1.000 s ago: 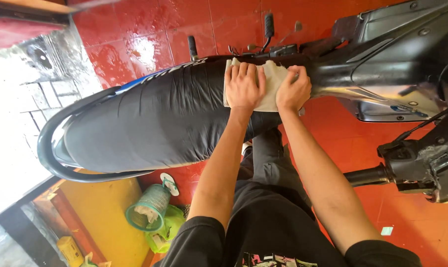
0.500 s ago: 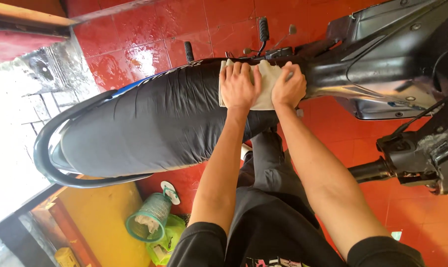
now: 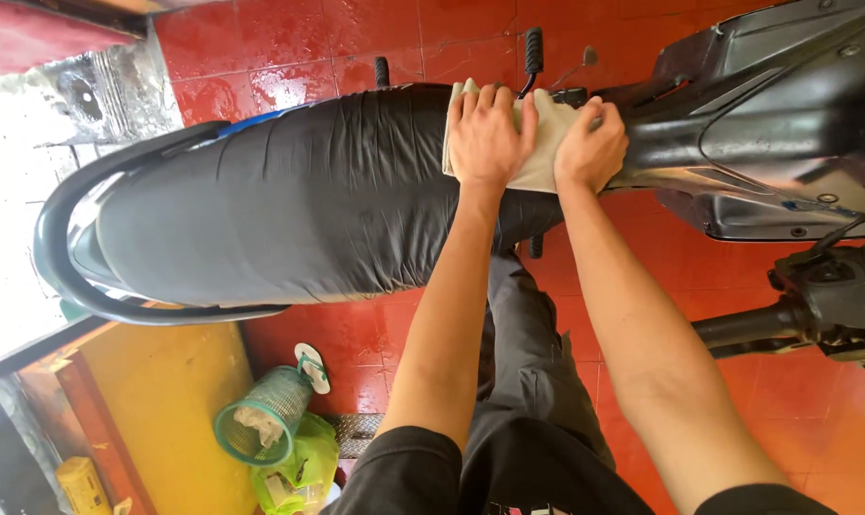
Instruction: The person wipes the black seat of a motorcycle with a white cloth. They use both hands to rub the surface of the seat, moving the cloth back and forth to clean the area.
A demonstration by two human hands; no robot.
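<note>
Barely shifted since half a second before: both hands remained pressed on the cloth, seat and hands sitting a touch lower and more central in view.

At far left, curved black grab rail wrapped round the tail of the seat. Below it, yellow surface, with green mesh basket lying tilted beside a green plastic bag and a sandal just above on the red tiled floor.

Across the middle, long black motorcycle seat, wrinkled and glossy, stretched from the rail towards the hands.

Left hand laid flat on the beige cloth, palm down, fingers spread only narrowly and extended, pressing rather than gripping. Cloth spread over the front end of the seat, where seat met the dark bodywork, partly covered by both hands.

Right hand set just beside the left, fingers curled over the cloth's far edge, bunching it; closed on the fabric. Forearms ran down towards black sleeves at the bottom edge, grey trouser leg between them.

Further right, black body panel of the motorcycle, shiny, and at lower right a handlebar grip jutting over the floor.
</note>
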